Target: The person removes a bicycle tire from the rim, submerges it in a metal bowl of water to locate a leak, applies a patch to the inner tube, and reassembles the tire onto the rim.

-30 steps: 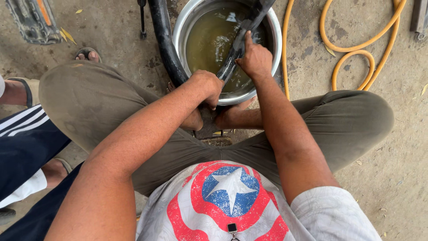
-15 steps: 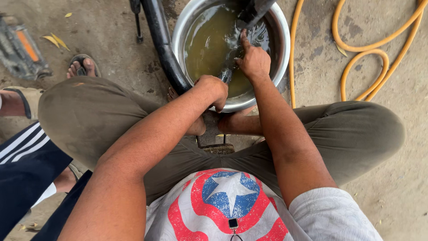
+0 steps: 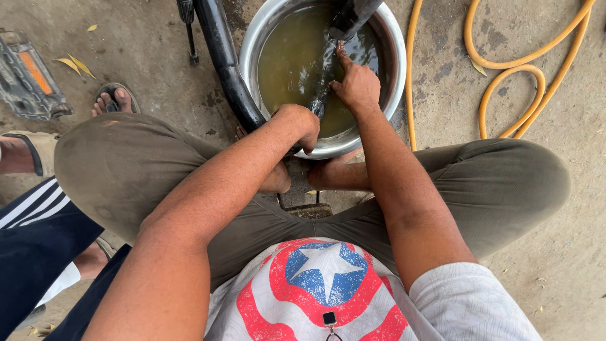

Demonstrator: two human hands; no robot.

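Note:
A round metal basin (image 3: 396,95) of murky brown water stands on the ground in front of my knees. A black rubber tube (image 3: 222,60) curves down along the basin's left side to the near rim, where my left hand (image 3: 297,125) is closed around it. Another stretch of the tube (image 3: 348,17) dips from the top edge into the water. My right hand (image 3: 357,85) grips this wet stretch at the water's surface, with its index finger stretched out along it.
A yellow hose (image 3: 505,69) loops on the concrete at the right. A pedal with an orange reflector (image 3: 26,76) lies at the far left, next to another person's sandalled foot (image 3: 113,98) and striped dark trouser leg (image 3: 31,246). A small black-handled tool (image 3: 188,28) lies beside the tube.
Both hands keep their hold at the basin. My right hand has shifted slightly along the wet tube, and the view has drifted, so the pedal now sits further left.

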